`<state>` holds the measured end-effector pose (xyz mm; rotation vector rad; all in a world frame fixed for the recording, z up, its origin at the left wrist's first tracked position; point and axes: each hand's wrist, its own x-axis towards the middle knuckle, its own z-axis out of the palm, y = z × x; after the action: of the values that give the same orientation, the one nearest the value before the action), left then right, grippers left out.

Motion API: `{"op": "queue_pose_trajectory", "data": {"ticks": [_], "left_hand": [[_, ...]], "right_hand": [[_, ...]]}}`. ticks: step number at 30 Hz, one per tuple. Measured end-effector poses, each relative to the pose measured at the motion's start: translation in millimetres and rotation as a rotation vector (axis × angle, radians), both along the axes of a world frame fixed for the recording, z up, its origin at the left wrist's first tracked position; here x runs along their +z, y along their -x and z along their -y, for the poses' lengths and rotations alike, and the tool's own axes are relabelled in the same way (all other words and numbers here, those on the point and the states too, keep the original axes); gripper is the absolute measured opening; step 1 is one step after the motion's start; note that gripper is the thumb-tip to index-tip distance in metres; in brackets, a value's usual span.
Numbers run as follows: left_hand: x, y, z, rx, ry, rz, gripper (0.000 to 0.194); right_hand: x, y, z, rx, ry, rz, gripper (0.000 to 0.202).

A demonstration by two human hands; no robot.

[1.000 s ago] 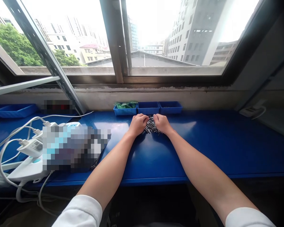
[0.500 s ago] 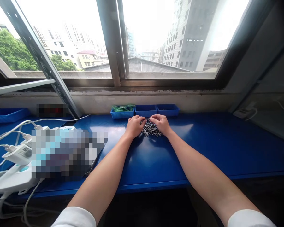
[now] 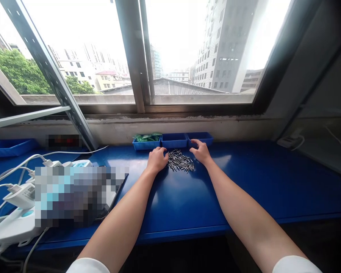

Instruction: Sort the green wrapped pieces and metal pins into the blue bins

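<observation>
Blue worktop (image 3: 184,201) bears rods (image 3: 180,161) beside the gaping right hand (image 3: 201,152).

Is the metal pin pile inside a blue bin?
No, the metal pin pile lies on the blue tabletop, between the left hand and right hand.

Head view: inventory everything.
Small rods: one pile, black and silver, centre.
Bins: three, blue, centre back.
Packets: several, green, left bin.
Worktop: one, blue, foreground.
Power strip: one, white, left.
Cables: several, white, left.
Trays: count unclear, blue, far left.
Blurred items: count unclear, mixed, left.
Rack post: one, grey, left.
Window: one, dark frame, behind bins.
Trees: several, green, outside.
Buildings: several, pale, outside.
Left hand: one, white sleeve, pile's left.
Right hand: one, white sleeve, pile's right.
</observation>
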<state>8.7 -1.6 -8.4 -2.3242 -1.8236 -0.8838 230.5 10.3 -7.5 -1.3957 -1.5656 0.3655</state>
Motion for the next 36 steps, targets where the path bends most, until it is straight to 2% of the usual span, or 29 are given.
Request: {"op": "queue_pose_trajectory", "data": {"ticks": [7, 12, 18, 20, 23, 26, 31, 36], "left_hand": [[-3.5, -0.6, -1.7, 0.026, 0.026, -0.003, 0.038], [-3.8, -2.9, -1.0, 0.027, 0.07, -0.001, 0.039], [-1.6, -4.9, 0.1, -0.023, 0.129, 0.025, 0.041], [-1.5, -3.6, -0.3, -0.035, 0.144, 0.032, 0.044], [-1.6, -0.8, -1.3, -0.053, 0.159, 0.02, 0.052], [-2.0, 1.1, -1.6, -0.071, 0.208, -0.023, 0.062], [-4.9, 0.3, -1.0, -0.112, 0.318, -0.096, 0.073], [-8.5, -0.7, -1.7, -0.166, 0.323, -0.124, 0.074]], "right_hand": [[-0.5, -11.3, -5.8, -0.084, 0.098, 0.017, 0.069], [-6.5, -13.9, -11.6, -0.081, 0.18, 0.019, 0.079], [-14.2, -15.5, -14.8, -0.05, 0.135, 0.005, 0.089], [-15.9, -13.1, -14.7, -0.087, 0.069, 0.016, 0.083], [-15.9, -6.7, -12.5, -0.152, -0.062, 0.088, 0.05], [-12.5, 0.6, -7.7, -0.114, -0.034, 0.19, 0.023], [-5.9, 9.6, 0.4, 0.046, 0.188, 0.345, 0.015], [-5.8, 13.6, 2.3, 0.059, 0.261, 0.404, 0.018]]}}
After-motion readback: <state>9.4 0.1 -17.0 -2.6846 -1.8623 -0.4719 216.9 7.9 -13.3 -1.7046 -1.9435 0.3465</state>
